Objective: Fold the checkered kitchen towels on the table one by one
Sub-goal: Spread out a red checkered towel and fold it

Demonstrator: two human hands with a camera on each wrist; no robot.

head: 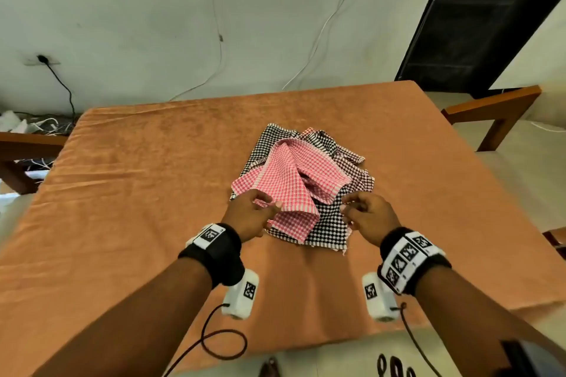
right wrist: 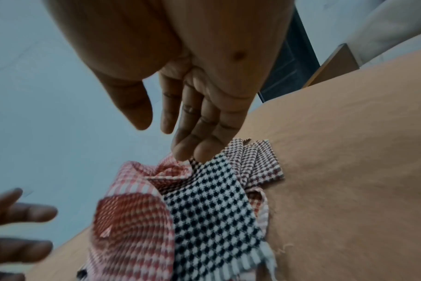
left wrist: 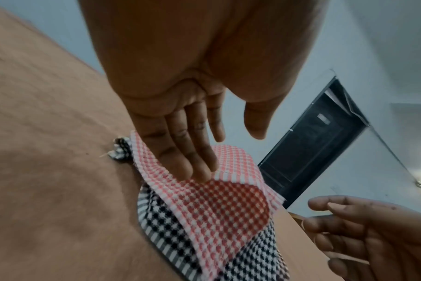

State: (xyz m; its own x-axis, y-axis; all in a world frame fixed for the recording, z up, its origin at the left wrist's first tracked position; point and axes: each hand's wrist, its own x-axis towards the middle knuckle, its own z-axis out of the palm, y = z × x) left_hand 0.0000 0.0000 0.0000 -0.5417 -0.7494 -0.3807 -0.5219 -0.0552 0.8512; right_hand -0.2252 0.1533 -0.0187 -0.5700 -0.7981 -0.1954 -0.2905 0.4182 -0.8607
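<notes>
A heap of checkered towels lies in the middle of the table point(head: 147, 180), which has an orange-brown cover. On top is a crumpled pink-and-white towel point(head: 291, 180) point(left wrist: 219, 209) point(right wrist: 132, 218). Under it lies a black-and-white towel point(head: 329, 226) point(left wrist: 252, 262) point(right wrist: 212, 205). A brown-checked towel point(head: 356, 170) point(right wrist: 260, 163) sticks out at the right. My left hand point(head: 269, 208) point(left wrist: 228, 155) has straight fingers, whose tips touch the pink towel's near-left edge, thumb apart. My right hand point(head: 349, 208) point(right wrist: 166, 138) hovers at the heap's right side, fingertips at the black towel's edge, holding nothing.
Wooden benches stand off the table's left side point(head: 21, 144) and right side point(head: 496, 107). A wall socket with cables point(head: 43, 60) is at the back left and a dark doorway point(head: 490, 9) at the back right. Bare cover surrounds the heap.
</notes>
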